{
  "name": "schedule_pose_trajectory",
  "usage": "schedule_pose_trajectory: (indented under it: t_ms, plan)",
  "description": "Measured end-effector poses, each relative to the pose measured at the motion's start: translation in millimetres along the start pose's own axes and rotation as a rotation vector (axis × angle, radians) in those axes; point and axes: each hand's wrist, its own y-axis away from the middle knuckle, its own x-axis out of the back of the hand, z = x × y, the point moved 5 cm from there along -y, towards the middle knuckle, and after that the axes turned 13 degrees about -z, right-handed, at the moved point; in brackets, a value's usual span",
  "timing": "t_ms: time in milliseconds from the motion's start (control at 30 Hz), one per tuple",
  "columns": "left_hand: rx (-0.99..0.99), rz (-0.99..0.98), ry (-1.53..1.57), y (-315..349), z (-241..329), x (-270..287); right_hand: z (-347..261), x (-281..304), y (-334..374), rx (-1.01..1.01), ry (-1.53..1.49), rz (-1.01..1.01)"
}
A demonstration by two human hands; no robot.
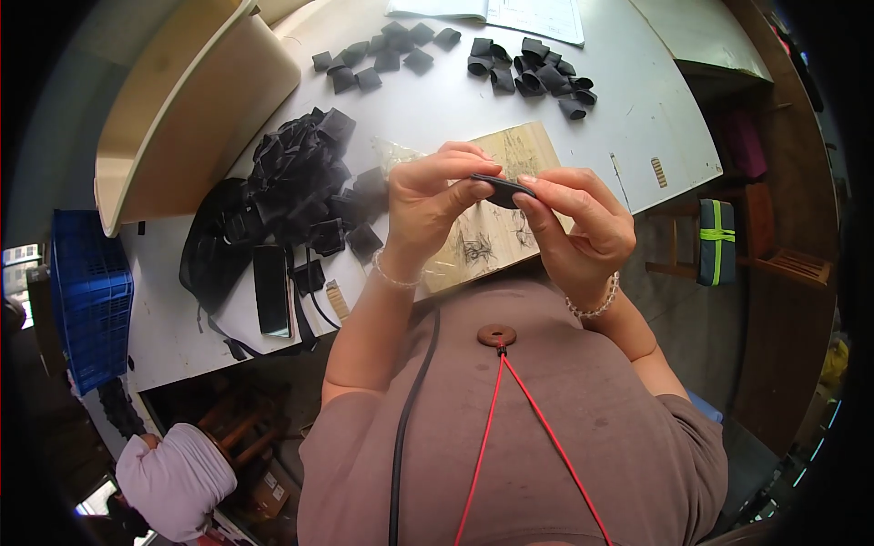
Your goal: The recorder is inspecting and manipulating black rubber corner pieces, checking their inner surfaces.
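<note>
The left hand [426, 198] and the right hand [583, 211] meet over the worktable [628, 105], each gripping one end of a small black piece [506, 192]. The thumb and forefinger of the left hand are closed on its left end, and those of the right hand pinch its right end; the remaining fingers of both hands are bent. The piece is held above a pale wooden board [531, 146] that lies by the near edge of the table and bears dark scribbled marks. To the left of the board, a large heap of black folded pieces [300, 173] spreads toward the left forearm, beside a black bag [211, 259] with straps. A smartphone [271, 291] with a dark screen lies below the heap. Farther back on the table are two looser groups: flat, squarish black pieces [387, 59] toward the left, and black loops [546, 77] toward the right, several showing their open ends. An open notebook [537, 18] lies at the far edge, and a large cream-coloured bin [196, 109] leans in from the left, above a blue plastic crate [89, 291]. Clear bracelets circle both wrists, and a brown disc pendant [497, 336] on a red cord [486, 414] rests against the brown shirt [583, 409]. At lower left, another person in a pale top [177, 478] is partly visible.
</note>
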Motion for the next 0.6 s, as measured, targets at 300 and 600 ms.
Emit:
schedule_pose_trajectory:
  t_ms: [300, 600]
  plan:
    - [-0.065, -0.142, -0.272, -17.8, 14.0, -17.5, 7.3, 8.6, 21.6, -0.062, -0.064, 0.032]
    - [-0.016, -0.258, -0.447, -21.5, 20.6, -30.6, 21.7, 5.8, 42.3, -0.098, -0.149, 0.09]
